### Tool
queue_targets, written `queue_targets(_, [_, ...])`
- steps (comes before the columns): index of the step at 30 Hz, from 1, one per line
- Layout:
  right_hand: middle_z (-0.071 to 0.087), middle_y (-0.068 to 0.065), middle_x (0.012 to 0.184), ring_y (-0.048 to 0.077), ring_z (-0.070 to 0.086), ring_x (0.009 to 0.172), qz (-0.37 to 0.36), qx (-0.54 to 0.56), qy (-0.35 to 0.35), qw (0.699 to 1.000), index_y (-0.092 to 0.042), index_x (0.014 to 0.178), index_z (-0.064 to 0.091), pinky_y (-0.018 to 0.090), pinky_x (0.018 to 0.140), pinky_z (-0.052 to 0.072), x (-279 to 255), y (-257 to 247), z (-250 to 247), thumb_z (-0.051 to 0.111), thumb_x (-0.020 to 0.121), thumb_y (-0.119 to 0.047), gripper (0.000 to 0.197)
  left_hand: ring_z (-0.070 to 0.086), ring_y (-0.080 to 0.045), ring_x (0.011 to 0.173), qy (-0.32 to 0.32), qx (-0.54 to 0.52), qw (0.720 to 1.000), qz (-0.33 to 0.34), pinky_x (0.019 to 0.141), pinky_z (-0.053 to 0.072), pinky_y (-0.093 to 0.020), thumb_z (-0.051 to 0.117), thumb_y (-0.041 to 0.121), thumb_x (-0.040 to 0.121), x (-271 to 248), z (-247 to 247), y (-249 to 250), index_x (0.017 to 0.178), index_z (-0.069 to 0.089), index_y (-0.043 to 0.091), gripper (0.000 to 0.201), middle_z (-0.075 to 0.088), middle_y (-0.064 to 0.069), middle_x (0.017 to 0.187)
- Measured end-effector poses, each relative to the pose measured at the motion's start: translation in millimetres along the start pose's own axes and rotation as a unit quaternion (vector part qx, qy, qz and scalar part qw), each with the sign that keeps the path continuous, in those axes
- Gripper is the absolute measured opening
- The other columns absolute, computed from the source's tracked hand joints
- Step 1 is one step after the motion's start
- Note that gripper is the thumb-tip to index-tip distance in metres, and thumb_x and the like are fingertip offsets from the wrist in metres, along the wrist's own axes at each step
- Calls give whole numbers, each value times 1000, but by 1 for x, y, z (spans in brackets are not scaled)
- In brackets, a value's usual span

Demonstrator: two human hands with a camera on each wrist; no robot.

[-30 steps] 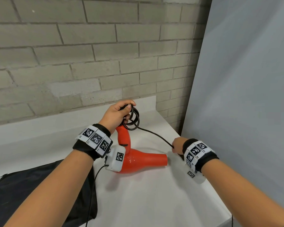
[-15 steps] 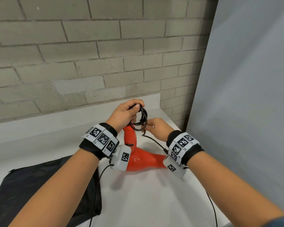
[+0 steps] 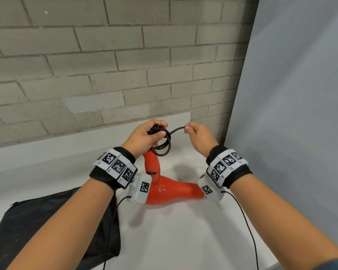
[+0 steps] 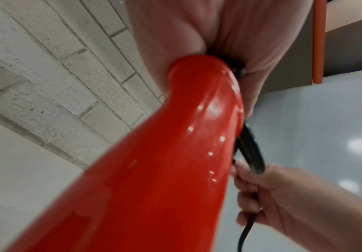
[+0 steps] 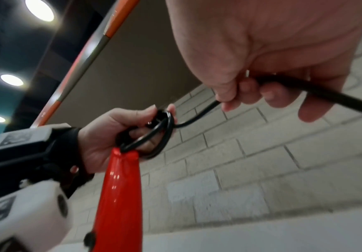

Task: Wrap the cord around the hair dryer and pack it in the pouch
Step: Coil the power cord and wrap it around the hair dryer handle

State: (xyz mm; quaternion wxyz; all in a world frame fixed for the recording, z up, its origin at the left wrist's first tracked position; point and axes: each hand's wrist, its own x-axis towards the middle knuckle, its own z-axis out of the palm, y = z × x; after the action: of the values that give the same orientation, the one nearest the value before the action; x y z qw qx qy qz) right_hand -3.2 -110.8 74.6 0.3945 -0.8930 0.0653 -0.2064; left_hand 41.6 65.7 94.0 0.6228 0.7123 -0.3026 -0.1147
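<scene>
A red hair dryer lies on the white table, its handle pointing up and away from me. My left hand grips the handle's end together with several coils of black cord. My right hand pinches the free stretch of cord just right of the coils. In the right wrist view the cord runs through that hand's curled fingers to the coils. In the left wrist view the red handle fills the frame. The black pouch lies flat at the lower left.
A grey brick wall stands right behind the table. A pale grey panel closes off the right side. Thin black cables hang from both wrist cameras across the table.
My right hand came up from the table's right side to the coils, then drew the cord up and to the right. The left hand kept its grip on handle and coils.
</scene>
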Motion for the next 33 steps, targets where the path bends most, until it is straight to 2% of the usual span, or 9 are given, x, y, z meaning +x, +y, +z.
queue_targets(2, [55, 4, 82, 19, 48, 78, -4, 0, 27, 1000, -7, 86, 60, 22, 68, 30, 3, -10, -10, 41, 94, -12, 21, 36, -3, 43, -5, -3, 1000, 6, 46, 35, -15, 54, 2, 86, -2, 1, 1, 83, 58, 20, 19, 51, 3, 68])
queue_targets(6, [54, 5, 77, 19, 46, 73, -45, 7, 64, 997, -1, 90, 62, 25, 60, 27, -1, -30, -20, 43, 93, -11, 22, 34, -3, 40, 5, -23, 1000, 17, 44, 33, -15, 53, 11, 89, -3, 6, 3, 79, 56, 15, 11, 54, 13, 51])
queue_targets(9, [57, 7, 79, 18, 48, 75, -77, -3, 81, 994, 0, 92, 63, 27, 62, 33, -5, -43, -25, 43, 93, -13, 23, 35, -4, 41, 6, -9, 1000, 13, 44, 34, -14, 53, 9, 89, -1, 5, 3, 84, 57, 19, 11, 55, 1, 71])
queue_targets(12, [62, 12, 89, 19, 51, 81, -115, -34, 84, 989, -3, 93, 63, 31, 74, 40, -8, -52, -28, 44, 93, -15, 23, 37, -5, 41, -14, 25, 1000, -4, 47, 37, -14, 53, 11, 89, -1, 2, 3, 106, 58, 26, 23, 62, -7, 92])
queue_targets(19, [62, 9, 98, 22, 56, 93, -152, -77, 48, 984, -8, 100, 64, 40, 84, 47, -10, -53, -42, 45, 93, -20, 23, 33, -2, 39, -60, 21, 997, -33, 42, 29, -12, 53, 0, 87, -6, 6, 11, 118, 56, 10, 33, 65, -4, 87])
queue_targets(24, [60, 4, 89, 17, 53, 84, -179, -86, 44, 979, -7, 99, 65, 33, 77, 44, -14, -50, -52, 48, 93, -20, 23, 33, -4, 43, -80, 45, 996, -16, 45, 30, -15, 54, 6, 88, -6, 11, 13, 103, 62, 17, 21, 54, -12, 82])
queue_targets(29, [46, -8, 61, 5, 40, 56, -97, -35, -32, 994, -11, 87, 61, 12, 54, 33, -19, -24, -55, 51, 92, -19, 14, 33, -2, 40, 0, -9, 1000, -19, 44, 33, -13, 49, 9, 91, -4, 13, 8, 94, 62, 15, 14, 43, 1, 64])
queue_targets(31, [43, -6, 59, 9, 39, 56, -49, -50, -91, 993, -14, 78, 55, 13, 52, 33, -22, -4, -51, 49, 92, -17, 15, 35, -2, 41, 11, -11, 1000, -14, 46, 35, -13, 49, 8, 91, -4, 13, 9, 93, 62, 15, 15, 44, 2, 64])
queue_targets(33, [44, -4, 61, 11, 41, 58, 4, -65, -120, 991, -15, 75, 52, 22, 58, 35, -26, 21, -45, 47, 92, -15, 18, 40, -2, 45, 37, 9, 999, 2, 50, 39, -13, 50, 9, 90, -4, 12, 13, 95, 62, 15, 15, 50, 3, 68])
